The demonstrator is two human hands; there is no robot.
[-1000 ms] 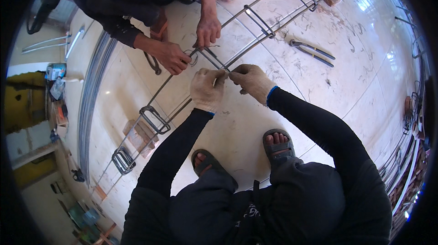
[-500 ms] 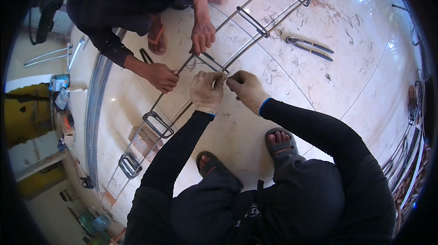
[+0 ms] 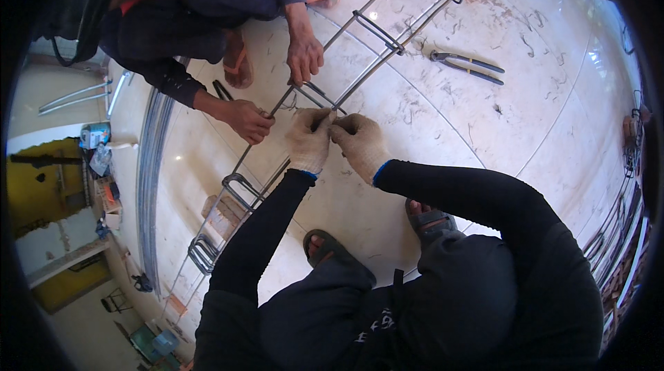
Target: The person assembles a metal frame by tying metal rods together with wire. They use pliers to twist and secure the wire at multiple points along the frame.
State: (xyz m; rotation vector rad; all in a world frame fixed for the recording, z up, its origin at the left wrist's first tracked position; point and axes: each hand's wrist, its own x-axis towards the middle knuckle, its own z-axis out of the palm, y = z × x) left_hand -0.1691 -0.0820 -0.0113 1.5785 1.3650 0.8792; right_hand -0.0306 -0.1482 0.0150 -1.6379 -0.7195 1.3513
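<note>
A long cage of steel rebar (image 3: 364, 79) with rectangular stirrups (image 3: 377, 32) runs diagonally across the floor. My left hand (image 3: 308, 140), in a pale knit glove, is closed with thumb and fingers pinched at a corner where a stirrup meets the near bar. Beside it, my right hand (image 3: 361, 144), gloved too, has its fingertips pinched against the left ones. Whatever is between my fingertips is too small to make out. Across the cage, a co-worker's bare hands (image 3: 305, 53) grip the far bar on either side of this spot.
Pincers (image 3: 477, 62) with dark handles lie to the right, among scattered wire scraps. Bricks (image 3: 223, 215) prop the cage at lower left, with bunched stirrups (image 3: 203, 253) near them. Long metal bars (image 3: 149, 177) lie at the left. More rods (image 3: 615, 233) run along the right edge.
My right hand has moved left and its fingertips now meet those of my left hand. The co-worker's hands keep their hold on the far bar. My view has shifted slightly.
</note>
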